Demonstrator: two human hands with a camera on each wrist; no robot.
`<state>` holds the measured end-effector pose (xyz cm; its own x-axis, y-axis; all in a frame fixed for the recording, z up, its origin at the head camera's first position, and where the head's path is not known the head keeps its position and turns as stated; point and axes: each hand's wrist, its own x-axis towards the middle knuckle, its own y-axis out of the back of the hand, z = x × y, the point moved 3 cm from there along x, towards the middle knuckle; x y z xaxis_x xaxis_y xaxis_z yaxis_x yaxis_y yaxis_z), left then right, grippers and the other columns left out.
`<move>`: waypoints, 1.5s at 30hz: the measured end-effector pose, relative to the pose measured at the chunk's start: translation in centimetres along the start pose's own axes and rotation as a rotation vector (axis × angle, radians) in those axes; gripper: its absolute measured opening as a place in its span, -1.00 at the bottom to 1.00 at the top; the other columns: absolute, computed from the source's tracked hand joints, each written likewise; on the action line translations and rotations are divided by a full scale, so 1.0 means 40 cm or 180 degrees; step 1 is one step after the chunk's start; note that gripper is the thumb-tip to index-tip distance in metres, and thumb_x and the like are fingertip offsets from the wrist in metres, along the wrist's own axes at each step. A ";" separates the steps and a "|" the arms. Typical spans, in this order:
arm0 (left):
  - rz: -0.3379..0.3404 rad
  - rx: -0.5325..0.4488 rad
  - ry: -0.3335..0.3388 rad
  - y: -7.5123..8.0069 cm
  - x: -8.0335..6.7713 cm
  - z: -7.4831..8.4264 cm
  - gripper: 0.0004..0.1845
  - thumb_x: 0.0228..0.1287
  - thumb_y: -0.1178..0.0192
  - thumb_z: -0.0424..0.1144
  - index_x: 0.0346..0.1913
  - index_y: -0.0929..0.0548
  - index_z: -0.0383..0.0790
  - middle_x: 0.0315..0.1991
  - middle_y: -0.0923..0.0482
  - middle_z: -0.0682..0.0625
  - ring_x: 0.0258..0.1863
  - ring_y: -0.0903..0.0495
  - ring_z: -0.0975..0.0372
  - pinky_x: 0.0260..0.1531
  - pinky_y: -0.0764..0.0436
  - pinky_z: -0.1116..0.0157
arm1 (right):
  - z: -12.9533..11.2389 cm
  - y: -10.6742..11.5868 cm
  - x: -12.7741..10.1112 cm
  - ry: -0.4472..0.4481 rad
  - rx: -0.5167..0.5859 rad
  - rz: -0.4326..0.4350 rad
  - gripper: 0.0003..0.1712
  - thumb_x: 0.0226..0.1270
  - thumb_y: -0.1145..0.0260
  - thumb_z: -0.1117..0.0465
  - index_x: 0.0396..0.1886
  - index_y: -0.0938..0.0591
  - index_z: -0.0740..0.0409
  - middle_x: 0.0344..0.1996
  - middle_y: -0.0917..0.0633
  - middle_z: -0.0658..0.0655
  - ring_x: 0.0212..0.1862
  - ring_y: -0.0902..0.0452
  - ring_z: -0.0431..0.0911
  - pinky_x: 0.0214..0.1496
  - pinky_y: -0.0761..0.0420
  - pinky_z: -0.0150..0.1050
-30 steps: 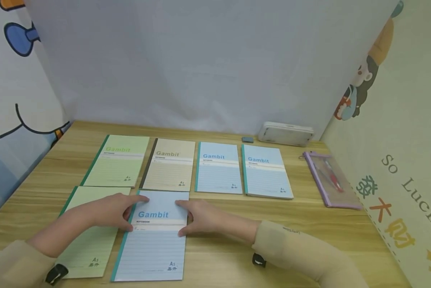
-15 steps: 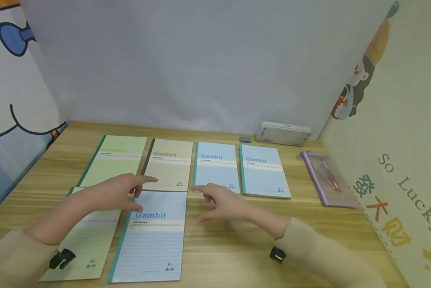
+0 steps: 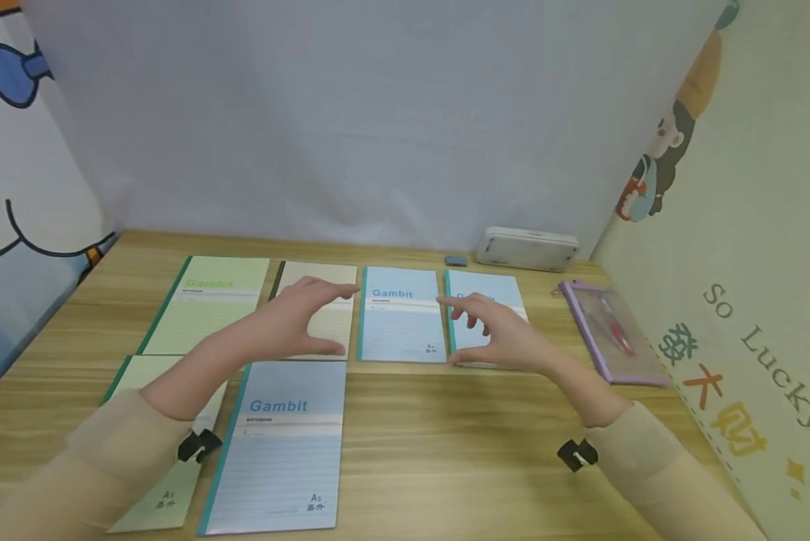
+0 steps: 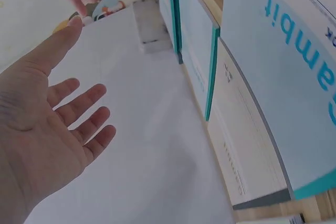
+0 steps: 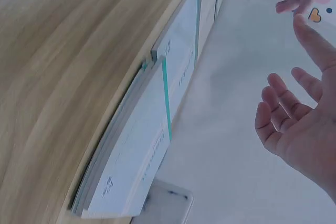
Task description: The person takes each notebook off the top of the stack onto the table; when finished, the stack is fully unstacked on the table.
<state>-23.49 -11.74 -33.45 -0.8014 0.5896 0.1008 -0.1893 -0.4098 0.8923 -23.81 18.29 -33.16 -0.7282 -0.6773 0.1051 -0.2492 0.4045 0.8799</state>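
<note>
Tabletop (image 3: 445, 421): wooden, two rows of notebooks.
Blue notebook (image 3: 402, 314): back row, flat, betw. both hands, untouched.
Beige notebook (image 3: 324, 319): under left hand.
Left hand (image 3: 303, 319): hovering, fingers spread, holding nothing.
Right hand (image 3: 496, 334): hovering over far-right blue notebook (image 3: 506, 289), fingers relaxed, holding nothing.
Pencil case (image 3: 527, 248): back edge.

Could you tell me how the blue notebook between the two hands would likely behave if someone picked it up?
The blue notebook looks thin and soft-covered, so it would probably flex if lifted by one edge. It lies flat on the smooth wooden table, so a push would likely slide it.
</note>
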 end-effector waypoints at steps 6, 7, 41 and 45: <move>0.0037 -0.0252 0.0168 -0.033 0.069 0.027 -0.01 0.01 -0.39 0.10 0.47 -0.11 -0.03 0.35 -0.28 -0.01 0.38 -0.13 0.04 0.28 -0.27 -0.02 | 0.064 0.059 -0.035 -0.0217 0.0213 0.0153 -0.10 0.11 -0.45 0.09 0.42 -0.25 0.06 0.13 -0.48 0.12 0.04 -0.38 -0.06 -0.02 -0.51 -0.01; 0.0042 -0.0277 0.0177 -0.040 0.082 0.032 0.00 0.01 -0.39 0.11 0.47 -0.10 -0.04 0.36 -0.26 -0.02 0.40 -0.10 0.02 0.29 -0.24 -0.04 | 0.075 0.065 -0.041 -0.0273 0.0223 0.0173 -0.10 0.12 -0.44 0.09 0.43 -0.23 0.06 0.16 -0.46 0.13 0.06 -0.37 -0.04 0.00 -0.49 -0.01; -0.0503 -0.0581 0.0323 -0.263 0.361 0.068 0.12 0.02 -0.36 0.17 0.50 0.07 -0.15 0.48 0.00 -0.08 0.46 0.01 0.01 0.37 -0.05 -0.05 | 0.395 0.019 -0.141 -0.1056 0.0462 -0.0170 0.02 0.15 -0.40 0.02 0.47 -0.07 0.23 0.43 -0.09 0.36 0.39 -0.01 0.34 0.29 -0.18 0.26; -0.0581 -0.0468 0.0354 -0.279 0.382 0.062 0.13 0.01 -0.36 0.19 0.50 0.06 -0.20 0.48 0.00 -0.11 0.45 0.00 0.00 0.36 -0.06 -0.06 | 0.409 0.013 -0.147 -0.1139 0.0427 -0.0228 0.05 0.12 -0.42 0.00 0.48 -0.06 0.19 0.42 -0.11 0.36 0.40 0.00 0.33 0.33 -0.10 0.26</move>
<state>-32.21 3.57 -40.79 -0.8024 0.5861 -0.1123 -0.4103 -0.4053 0.8170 -30.11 32.55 -40.90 -0.8767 -0.4591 -0.1434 -0.3715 0.4569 0.8083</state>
